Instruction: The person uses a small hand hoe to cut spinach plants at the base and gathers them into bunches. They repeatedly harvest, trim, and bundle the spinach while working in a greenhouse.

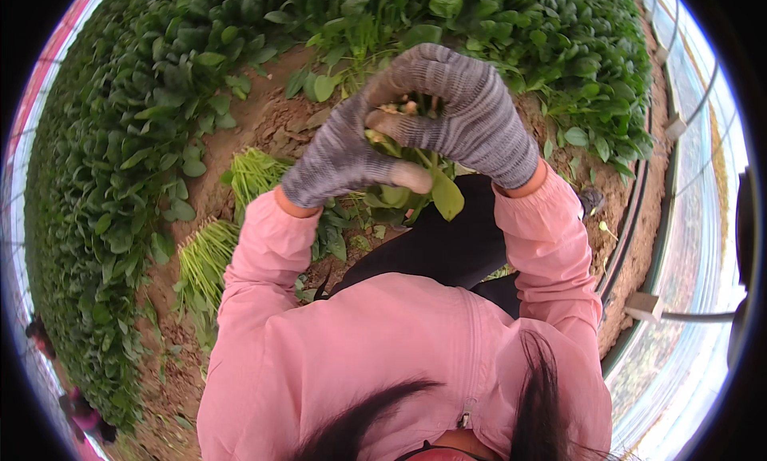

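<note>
My left hand (344, 155) and my right hand (464, 110), both in grey knitted gloves, meet around a small bunch of leafy greens (446, 194) that looks like spinach. Pale stem ends (410, 106) show between the curled fingers of my right hand. Below them, my left thumb lies across the bunch, and broad leaves hang out beneath it. The gloves hide the middle of the bunch. On the soil left of my left wrist lies a pile of greens (254, 170) with light green stems. A second pile of greens (207, 260) lies nearer my left elbow.
Dense growing greens (144, 107) curve around the front and left of the bare soil (269, 116). Along the right run dark pipes (626, 221), a clear plastic sheet wall (653, 347) and a pale block (644, 306). People (87, 416) are at the far lower left.
</note>
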The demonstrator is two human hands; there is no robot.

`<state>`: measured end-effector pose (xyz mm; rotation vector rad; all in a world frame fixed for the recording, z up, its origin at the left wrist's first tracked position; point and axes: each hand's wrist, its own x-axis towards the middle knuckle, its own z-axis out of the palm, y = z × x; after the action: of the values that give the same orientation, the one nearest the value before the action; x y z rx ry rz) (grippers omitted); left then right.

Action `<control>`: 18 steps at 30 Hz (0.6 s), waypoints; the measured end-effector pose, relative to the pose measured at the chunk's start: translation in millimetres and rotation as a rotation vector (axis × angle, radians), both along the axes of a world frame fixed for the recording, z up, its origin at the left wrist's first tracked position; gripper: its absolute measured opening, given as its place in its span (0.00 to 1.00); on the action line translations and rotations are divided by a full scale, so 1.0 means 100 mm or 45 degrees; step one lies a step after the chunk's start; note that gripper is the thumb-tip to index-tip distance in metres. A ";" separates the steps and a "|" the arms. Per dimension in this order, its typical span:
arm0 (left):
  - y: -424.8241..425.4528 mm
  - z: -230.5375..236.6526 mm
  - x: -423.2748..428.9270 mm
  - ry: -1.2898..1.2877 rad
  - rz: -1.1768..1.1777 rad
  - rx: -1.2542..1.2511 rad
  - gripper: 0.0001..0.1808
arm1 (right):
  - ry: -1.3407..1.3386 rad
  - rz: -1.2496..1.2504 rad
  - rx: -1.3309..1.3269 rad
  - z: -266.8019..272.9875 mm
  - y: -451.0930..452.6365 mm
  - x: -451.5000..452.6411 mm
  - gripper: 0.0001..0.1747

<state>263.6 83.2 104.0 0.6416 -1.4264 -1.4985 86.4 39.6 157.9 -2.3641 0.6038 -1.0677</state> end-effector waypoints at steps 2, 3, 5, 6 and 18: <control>0.09 -0.12 -0.07 0.108 0.113 -0.017 0.53 | 0.088 -0.014 0.040 -0.01 0.08 0.09 0.18; 0.13 -0.16 -0.08 0.031 0.197 -0.082 0.50 | 0.062 0.009 0.082 -0.03 0.11 0.15 0.18; 0.16 -0.24 -0.03 -0.280 0.265 -0.122 0.52 | 0.005 0.029 0.162 -0.10 0.15 0.24 0.20; 0.16 -0.27 -0.01 -0.294 0.296 -0.122 0.55 | 0.048 0.041 0.245 -0.13 0.16 0.26 0.24; 0.33 -0.68 0.72 0.541 0.661 0.404 0.39 | -0.743 0.111 0.777 -0.56 -0.04 0.53 0.27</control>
<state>335.9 116.1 35.7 0.7593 -0.6387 -1.3404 139.0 36.1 102.0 -1.4552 0.5033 -1.2399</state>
